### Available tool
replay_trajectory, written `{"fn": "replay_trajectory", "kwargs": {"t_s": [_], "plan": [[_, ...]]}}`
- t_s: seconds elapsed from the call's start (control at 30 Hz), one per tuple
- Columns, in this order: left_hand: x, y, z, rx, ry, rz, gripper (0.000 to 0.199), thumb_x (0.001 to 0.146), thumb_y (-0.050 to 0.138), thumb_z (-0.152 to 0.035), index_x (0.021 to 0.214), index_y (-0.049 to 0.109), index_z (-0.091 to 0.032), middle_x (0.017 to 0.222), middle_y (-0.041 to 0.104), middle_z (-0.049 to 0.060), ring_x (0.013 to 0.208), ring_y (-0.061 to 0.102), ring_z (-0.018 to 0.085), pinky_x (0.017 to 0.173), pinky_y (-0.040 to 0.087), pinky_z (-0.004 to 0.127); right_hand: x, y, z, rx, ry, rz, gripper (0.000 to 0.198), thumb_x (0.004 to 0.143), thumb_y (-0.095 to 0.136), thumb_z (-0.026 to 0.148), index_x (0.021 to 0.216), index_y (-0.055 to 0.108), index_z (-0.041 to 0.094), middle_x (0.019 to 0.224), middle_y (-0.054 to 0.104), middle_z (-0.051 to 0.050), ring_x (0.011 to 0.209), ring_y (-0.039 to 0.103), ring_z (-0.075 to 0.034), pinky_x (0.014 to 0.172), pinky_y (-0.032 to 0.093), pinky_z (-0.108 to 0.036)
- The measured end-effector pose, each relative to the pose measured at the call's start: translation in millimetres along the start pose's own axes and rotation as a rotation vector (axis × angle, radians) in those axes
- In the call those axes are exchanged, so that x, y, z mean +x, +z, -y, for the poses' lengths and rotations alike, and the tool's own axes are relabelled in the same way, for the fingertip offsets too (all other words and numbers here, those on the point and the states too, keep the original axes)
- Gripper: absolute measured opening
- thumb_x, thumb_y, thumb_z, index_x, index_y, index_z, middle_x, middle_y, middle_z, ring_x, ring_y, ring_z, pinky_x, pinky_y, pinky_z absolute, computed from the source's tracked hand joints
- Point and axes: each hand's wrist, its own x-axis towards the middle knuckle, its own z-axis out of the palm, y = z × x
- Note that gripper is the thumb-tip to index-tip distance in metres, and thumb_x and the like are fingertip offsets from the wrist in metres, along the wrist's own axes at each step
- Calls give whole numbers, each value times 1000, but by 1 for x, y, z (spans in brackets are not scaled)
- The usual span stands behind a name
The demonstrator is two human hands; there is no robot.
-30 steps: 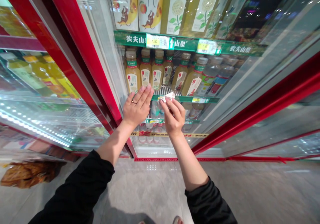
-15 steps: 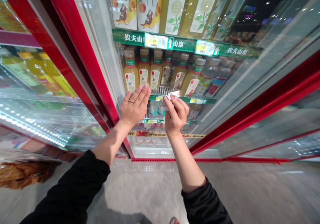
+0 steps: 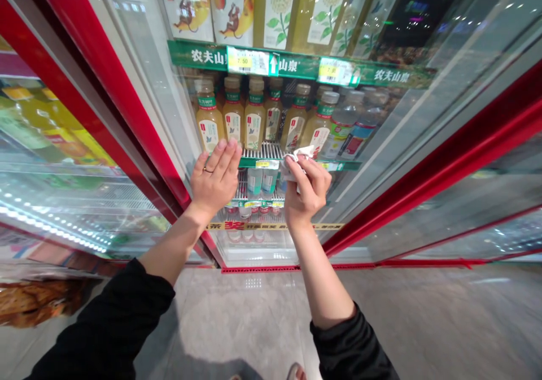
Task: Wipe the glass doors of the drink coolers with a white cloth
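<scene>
My left hand lies flat with its fingers extended and close together, a ring on one of them. It appears to rest on the glass door of a drinks cooler, in front of the left tea bottle. In my right hand a crumpled white tissue is pinched between the fingers, held up at the glass. Behind the tissue, bottles of amber tea stand on a wire shelf. Part of the tissue is hidden by my fingers.
A green shelf strip carries price tags, with large cartons and bottles above it. Red door frames run along both sides. Another cooler with yellow drinks stands at the left. Grey floor tiles lie below, with a brown object at left.
My right hand has shifted slightly right with the tissue, uncovering more of the shelf edge label. My left hand stays flat at nearly the same place on the glass. The view has tilted slightly.
</scene>
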Motion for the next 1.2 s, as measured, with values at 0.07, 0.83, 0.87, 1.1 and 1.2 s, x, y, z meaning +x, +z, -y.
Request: {"fn": "replay_trajectory", "kwargs": {"t_s": [0.07,0.83,0.87,1.1,1.2], "plan": [[-1,-1,1,-26,-34,50,82,104,50,-17,180,23,-33,173,52,2,167,39,19,146,8,40,-3,3,3,33,-31,82,40,108,65,11,133,82,37,115,82,-4,118,75,-22,105,68,-40],[-3,0,-76,49,39,61,83,105,48,-13,181,15,-21,173,49,4,166,40,16,143,6,29,-27,-46,-38,134,-214,344,36,104,72,11,134,82,28,123,86,-6,121,78,-23,105,69,-38],[-2,2,-81,28,48,76,83,105,48,-13,181,14,-21,172,50,4,165,43,16,143,5,28,-26,-51,-43,124,-204,343,38,103,73,10,134,82,29,122,86,-6,120,78,-23,104,69,-38],[26,17,-95,-41,34,67,85,107,48,-14,181,8,-26,174,48,2,163,45,15,143,5,28,-2,-40,-41,55,-49,154,40,103,72,10,132,83,35,116,86,-4,117,78,-23,106,67,-41],[35,21,-99,-56,2,63,85,107,47,-13,181,7,-26,176,45,2,164,44,16,143,5,29,-7,-30,-34,37,-7,184,35,104,71,14,129,84,34,119,85,-5,122,77,-24,109,67,-43]]}}
